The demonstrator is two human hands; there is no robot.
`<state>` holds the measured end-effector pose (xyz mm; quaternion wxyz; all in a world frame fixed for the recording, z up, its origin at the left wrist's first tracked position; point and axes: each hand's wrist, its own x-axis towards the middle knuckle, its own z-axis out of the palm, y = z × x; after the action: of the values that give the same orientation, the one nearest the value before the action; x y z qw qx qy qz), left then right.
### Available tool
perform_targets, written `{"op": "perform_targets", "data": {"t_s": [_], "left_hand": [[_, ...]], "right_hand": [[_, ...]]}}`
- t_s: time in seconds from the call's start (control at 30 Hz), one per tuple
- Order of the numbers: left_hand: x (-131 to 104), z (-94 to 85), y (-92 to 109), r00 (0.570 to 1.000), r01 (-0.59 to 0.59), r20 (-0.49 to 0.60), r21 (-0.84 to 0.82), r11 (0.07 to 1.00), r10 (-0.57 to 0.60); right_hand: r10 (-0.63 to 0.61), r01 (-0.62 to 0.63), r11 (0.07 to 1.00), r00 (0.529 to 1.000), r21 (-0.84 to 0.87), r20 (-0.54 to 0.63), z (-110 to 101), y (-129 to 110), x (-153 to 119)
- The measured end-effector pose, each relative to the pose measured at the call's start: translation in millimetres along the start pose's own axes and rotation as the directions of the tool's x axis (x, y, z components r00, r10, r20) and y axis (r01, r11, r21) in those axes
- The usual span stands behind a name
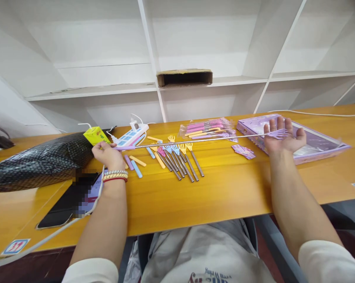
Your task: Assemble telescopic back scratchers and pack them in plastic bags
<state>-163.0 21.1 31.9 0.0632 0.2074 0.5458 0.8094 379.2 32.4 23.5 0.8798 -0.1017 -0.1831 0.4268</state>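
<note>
A telescopic back scratcher (201, 140) with a purple handle is stretched out long across the table between my hands. My left hand (107, 154) is closed round its handle end. At the other end, my right hand (283, 139) lies palm up with fingers spread, and the purple claw head rests against the palm. Below the rod lie several shorter back scratcher rods (185, 163) with yellow, blue and pink claw heads. Loose coloured handles (136, 168) in purple, blue and yellow are scattered to their left.
Bagged back scratchers (209, 127) lie behind, near small purple packets (243, 151). A purple box (319, 147) sits at right. On the left are a power strip (132, 135), a yellow drink carton (96, 136), a black bag (42, 161) and a phone (68, 204) with a white cable.
</note>
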Motion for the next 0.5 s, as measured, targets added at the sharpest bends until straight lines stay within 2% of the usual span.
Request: {"op": "perform_targets", "data": {"t_s": [0.1, 0.17, 0.27, 0.33, 0.5], "left_hand": [[-0.4, 2.2, 2.8, 0.999, 0.036, 0.023, -0.02, 0.999, -0.036], [-1.4, 1.4, 8.0, 0.991, 0.121, 0.06, -0.074, 0.99, -0.117], [-2.8, -3.0, 16.9, 0.945, 0.313, 0.151, -0.151, 0.938, -0.291], [-3.1, -7.1, 21.6, 0.909, 0.4, 0.206, -0.186, 0.897, -0.363], [-2.6, -12.9, 25.9, 0.862, 0.479, 0.322, -0.258, 0.839, -0.392]], "right_hand": [[-0.002, 0.003, 1.0, 1.0, -0.006, 0.024, 4.2, -0.3, -4.5], [0.001, -0.001, 1.0, 1.0, 0.011, 0.024, 6.1, -1.2, -6.8], [-0.008, 0.01, 0.997, 1.0, 0.08, -0.016, 7.7, -4.1, -8.6], [-0.017, 0.022, 0.991, 0.999, 0.13, -0.038, 8.0, -6.8, -8.4], [0.02, -0.004, 0.97, 0.998, 0.244, -0.063, 6.6, -12.1, -4.4]]}}
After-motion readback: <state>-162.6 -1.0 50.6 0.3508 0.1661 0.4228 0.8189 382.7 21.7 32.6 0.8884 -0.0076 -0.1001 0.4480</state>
